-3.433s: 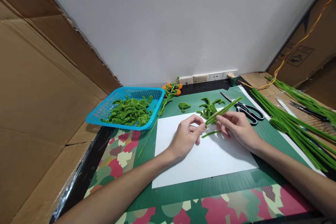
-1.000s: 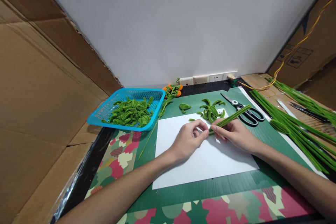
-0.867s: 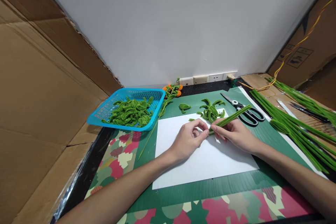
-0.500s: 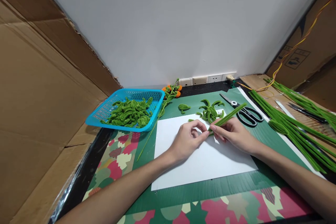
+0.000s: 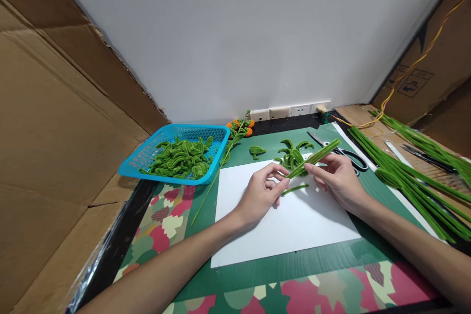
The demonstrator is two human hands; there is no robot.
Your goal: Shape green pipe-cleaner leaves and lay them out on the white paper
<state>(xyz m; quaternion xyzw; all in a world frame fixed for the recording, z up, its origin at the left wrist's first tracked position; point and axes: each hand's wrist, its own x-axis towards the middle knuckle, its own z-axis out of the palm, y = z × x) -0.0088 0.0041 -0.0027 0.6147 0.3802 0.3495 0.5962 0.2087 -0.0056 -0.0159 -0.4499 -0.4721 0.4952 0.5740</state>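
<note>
My right hand pinches a small bundle of green fuzzy pipe cleaners, which slants up to the right over the white paper. At the bundle's lower left end, my left hand has its fingers curled, with thumb and index fingertips close around that end. Below the bundle, a short green pipe cleaner piece shows beside the left thumb; I cannot tell whether it is held or lies on the paper. Just behind my hands is a cluster of curled green leaf shapes. One leaf lies apart on the green mat.
A blue basket of green leaves stands at the left, near a stem with orange flowers. Black-handled scissors lie beyond my right hand. Long pipe cleaners and pliers lie at the right. Cardboard borders the left.
My right hand has shifted slightly right with the bundle, whose lower end now shows more. My hands are a little further apart, and the short green piece below has come into fuller view.
</note>
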